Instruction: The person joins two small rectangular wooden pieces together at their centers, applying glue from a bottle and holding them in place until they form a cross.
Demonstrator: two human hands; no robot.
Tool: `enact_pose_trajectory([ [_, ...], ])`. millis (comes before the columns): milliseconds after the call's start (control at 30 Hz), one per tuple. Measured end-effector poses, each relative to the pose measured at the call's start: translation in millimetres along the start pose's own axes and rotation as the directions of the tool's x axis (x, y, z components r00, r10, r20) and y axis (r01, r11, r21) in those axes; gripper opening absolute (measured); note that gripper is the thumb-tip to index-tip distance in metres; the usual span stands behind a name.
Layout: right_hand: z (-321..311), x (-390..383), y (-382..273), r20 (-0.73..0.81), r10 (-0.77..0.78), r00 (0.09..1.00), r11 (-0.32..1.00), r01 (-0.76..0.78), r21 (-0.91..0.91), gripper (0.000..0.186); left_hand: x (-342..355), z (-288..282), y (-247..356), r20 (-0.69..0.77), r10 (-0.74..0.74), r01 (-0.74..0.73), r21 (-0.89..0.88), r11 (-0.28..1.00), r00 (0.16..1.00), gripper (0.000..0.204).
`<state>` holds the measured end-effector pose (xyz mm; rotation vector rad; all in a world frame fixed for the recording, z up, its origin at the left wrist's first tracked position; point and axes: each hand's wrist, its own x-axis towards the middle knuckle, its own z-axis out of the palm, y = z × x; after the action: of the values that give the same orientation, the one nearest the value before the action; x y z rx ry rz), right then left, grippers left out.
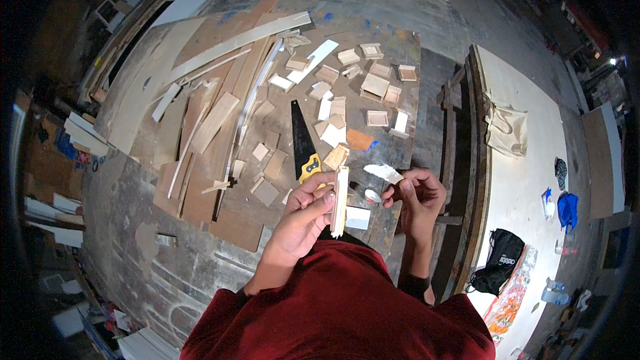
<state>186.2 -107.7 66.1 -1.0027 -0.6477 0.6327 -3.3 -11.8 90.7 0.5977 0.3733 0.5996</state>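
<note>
My left hand (297, 223) is closed around a small light wooden piece (341, 197), held on edge in front of my chest. A whitish line runs down its narrow side. Between the thumb and fingers of my right hand (420, 207) is a thin flat scraper (395, 177), pinched at one end, its other end coated in white paste. That coated end points left, a little apart from the wooden piece. Just below it, by my right fingertips, is a small round container (372, 196) with white in it. A handsaw (304, 143) with a yellow-black handle lies beyond my left hand.
Several small wooden box-like pieces (375, 85) are scattered over the worktable (393, 155). Long boards and strips (217, 120) cover its left side. On the pale bench (533, 180) at right lie a cloth bag (507, 130) and a black drawstring bag (497, 261).
</note>
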Motion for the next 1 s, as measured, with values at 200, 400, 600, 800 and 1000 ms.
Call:
enact_pose_trajectory([
  [200,-0.3,-3.2,-2.0,0.035,-0.016,0.999,1.0,0.015,0.018,0.012,1.4,0.5,-1.8,-0.101,0.016,-0.01,0.057,0.998,0.995,0.027],
  [400,-1.1,-3.9,0.4,0.022,-0.074,0.997,0.997,0.074,-0.009,0.009,1.8,0.2,-3.9,-0.096,0.003,0.008,0.105,0.994,0.995,0.029],
  [600,-4.2,-8.3,0.1,0.077,-0.075,0.994,0.996,0.079,-0.048,0.006,2.7,1.7,-8.9,-0.151,0.011,0.002,0.087,0.996,0.988,0.029],
  [800,-3.3,-4.0,-3.5,0.118,-0.09,0.989,0.959,0.118,-0.258,0.009,0.9,3.4,-6.1,-0.159,-0.011,0.028,0.105,0.994,0.987,0.033],
  [1000,-3.9,-3.1,-5.6,0.124,-0.096,0.988,0.934,0.132,-0.332,0.013,1.5,-0.6,-4.3,-0.146,-0.018,0.039,0.145,0.989,0.989,0.035],
])
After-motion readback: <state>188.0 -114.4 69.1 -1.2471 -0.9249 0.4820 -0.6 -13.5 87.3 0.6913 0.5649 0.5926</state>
